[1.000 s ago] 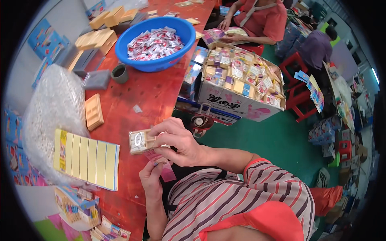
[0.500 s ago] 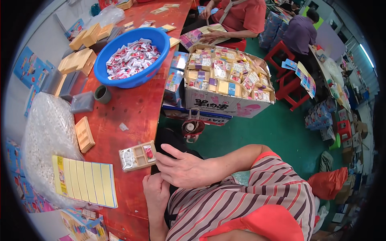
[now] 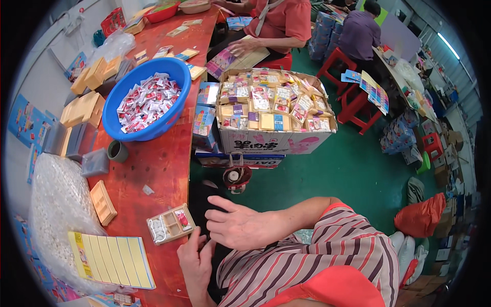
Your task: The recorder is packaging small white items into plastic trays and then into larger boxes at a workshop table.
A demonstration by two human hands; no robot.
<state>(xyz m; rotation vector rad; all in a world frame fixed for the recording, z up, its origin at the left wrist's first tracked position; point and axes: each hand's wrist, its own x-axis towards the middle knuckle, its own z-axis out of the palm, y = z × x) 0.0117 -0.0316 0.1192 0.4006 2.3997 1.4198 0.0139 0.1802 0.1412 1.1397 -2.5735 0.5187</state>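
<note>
A small wooden compartment tray [image 3: 171,221] lies at the near edge of the red table. One end of it holds a clear packet of white pieces, and a red-and-white sachet sits in another section. Close to the tray's near corner is my left hand [image 3: 197,263], its index finger and thumb apart and nothing visible between them; whether a fingertip touches the tray I cannot tell. My right hand [image 3: 239,225] hovers just right of the tray above my lap, with the index finger stretched out and the others loosely bent. It appears to hold nothing.
On the table stand a blue basin [image 3: 174,115] of sachets, a grey cup [image 3: 117,151], another wooden tray [image 3: 103,203] and a yellow card sheet [image 3: 112,260]. A large bag of white pieces [image 3: 64,199] lies left. Beyond my lap stands a carton [image 3: 279,146] of packed trays; a co-worker [image 3: 284,25] sits behind it.
My left hand has gone from a fist to parted fingers. My right hand has drawn slightly away from the tray and from my left hand. The view has shifted a little.
</note>
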